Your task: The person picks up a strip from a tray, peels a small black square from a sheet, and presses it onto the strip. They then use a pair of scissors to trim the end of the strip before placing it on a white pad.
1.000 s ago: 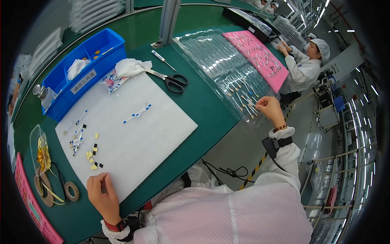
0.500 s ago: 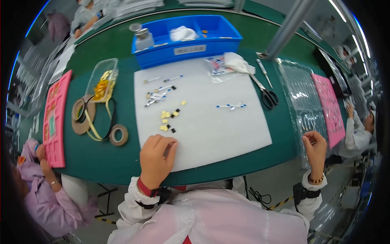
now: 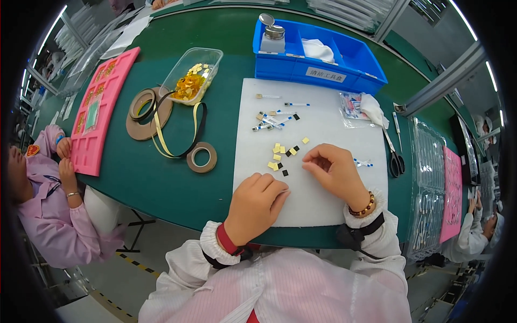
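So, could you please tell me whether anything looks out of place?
Nothing looks plainly damaged. However, the bottle in the blue box seems to have its lid tipped open, a black and yellow strip lies in loose loops rather than wound up, and the small squares on the white mat lie scattered, colours mixed.

sqs (image 3: 277, 157) on mat (image 3: 318, 211) | tape roll (image 3: 201, 168) L | scissors (image 3: 392, 153) R | bin (image 3: 280, 69) bhd, btl (image 3: 273, 44) in L end
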`<state>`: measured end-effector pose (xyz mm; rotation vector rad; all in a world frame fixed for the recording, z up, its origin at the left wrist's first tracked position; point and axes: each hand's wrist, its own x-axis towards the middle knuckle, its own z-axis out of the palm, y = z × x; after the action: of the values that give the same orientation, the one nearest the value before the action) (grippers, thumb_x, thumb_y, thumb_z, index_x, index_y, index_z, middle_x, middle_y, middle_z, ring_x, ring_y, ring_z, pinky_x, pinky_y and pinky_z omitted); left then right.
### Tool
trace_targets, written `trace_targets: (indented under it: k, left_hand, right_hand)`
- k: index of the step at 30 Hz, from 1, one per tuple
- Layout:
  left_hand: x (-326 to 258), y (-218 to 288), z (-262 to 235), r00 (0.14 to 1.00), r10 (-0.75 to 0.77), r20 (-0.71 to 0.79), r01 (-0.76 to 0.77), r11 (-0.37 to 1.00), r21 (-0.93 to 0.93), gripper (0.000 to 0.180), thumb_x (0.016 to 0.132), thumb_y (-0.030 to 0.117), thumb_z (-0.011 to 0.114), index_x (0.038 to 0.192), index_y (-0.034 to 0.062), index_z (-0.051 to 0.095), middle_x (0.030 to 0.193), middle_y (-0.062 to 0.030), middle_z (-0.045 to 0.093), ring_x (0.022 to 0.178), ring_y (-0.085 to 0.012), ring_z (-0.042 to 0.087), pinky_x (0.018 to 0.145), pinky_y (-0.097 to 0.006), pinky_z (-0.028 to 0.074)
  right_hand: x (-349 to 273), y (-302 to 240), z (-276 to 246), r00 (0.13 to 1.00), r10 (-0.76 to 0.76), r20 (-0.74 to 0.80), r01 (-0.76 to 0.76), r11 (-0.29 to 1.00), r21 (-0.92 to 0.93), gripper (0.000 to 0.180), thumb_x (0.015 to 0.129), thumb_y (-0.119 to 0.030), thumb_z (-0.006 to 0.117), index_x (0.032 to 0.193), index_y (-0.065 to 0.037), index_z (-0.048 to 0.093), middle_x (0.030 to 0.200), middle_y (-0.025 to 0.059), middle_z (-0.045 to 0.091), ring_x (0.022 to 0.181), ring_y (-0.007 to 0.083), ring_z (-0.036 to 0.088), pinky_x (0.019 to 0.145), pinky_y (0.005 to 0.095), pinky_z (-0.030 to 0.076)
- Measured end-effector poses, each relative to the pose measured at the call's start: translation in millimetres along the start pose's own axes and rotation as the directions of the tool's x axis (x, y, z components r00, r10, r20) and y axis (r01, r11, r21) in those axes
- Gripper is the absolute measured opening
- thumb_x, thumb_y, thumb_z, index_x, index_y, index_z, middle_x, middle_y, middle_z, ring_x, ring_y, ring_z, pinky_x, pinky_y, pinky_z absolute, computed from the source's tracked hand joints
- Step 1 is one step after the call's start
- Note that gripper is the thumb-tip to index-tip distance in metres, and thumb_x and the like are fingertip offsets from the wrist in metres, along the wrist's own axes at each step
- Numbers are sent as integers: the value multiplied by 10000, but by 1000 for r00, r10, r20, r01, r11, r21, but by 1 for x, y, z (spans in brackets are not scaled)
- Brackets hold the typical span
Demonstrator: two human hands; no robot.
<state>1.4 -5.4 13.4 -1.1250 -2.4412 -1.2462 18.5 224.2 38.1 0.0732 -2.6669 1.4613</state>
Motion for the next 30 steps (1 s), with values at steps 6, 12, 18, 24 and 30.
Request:
trace_targets:
  k: [6, 12, 18, 24, 30]
  left_hand:
    - [1, 0, 0, 998, -68, -10, 69, 997, 36, 102, 846, 49, 769, 930, 57, 712, 794, -67, 632, 712, -253, 593, 625, -357, 476]
    - [8, 1, 1, 992, -127, -6, 127, 991, 47, 203, 870, 33, 755, 1065, 53, 702, 777, -80, 631, 658, -245, 601, 591, -340, 480]
    - [28, 1, -2, 968, -222, 116, 212, 973, 94, 220, 899, 48, 735, 1112, 79, 692, 842, -86, 642, 592, -249, 636, 545, -338, 487]
    - [29, 0, 3, 960, -253, 116, 247, 967, 65, 150, 898, 41, 730, 1038, 84, 698, 916, -77, 659, 643, -247, 685, 581, -318, 523]
    - [36, 4, 5, 926, -368, 90, 377, 880, -289, 91, 921, 34, 719, 1011, 36, 710, 919, -93, 685, 648, -209, 687, 581, -318, 524]
  right_hand:
    - [-6, 8, -4, 997, 38, 68, -35, 999, -41, 78, 852, -43, 772, 910, -23, 723, 806, 40, 650, 651, 114, 576, 599, 248, 462]
    - [-2, 10, -10, 994, 35, 100, -35, 999, 1, 72, 854, -36, 765, 915, -35, 727, 803, 44, 642, 662, 126, 580, 595, 257, 458]
    - [-5, 12, -12, 996, 14, 91, -15, 1000, 10, 74, 853, -33, 766, 913, -35, 723, 809, 53, 644, 666, 142, 589, 606, 263, 466]
    - [-7, 12, -10, 996, -16, 88, 14, 1000, 24, 77, 851, -37, 771, 912, -37, 724, 814, 56, 650, 670, 144, 600, 613, 264, 474]
    - [-10, 11, -8, 998, -58, 39, 53, 993, 106, 101, 861, -54, 777, 944, -35, 722, 820, 44, 658, 664, 120, 583, 607, 257, 463]
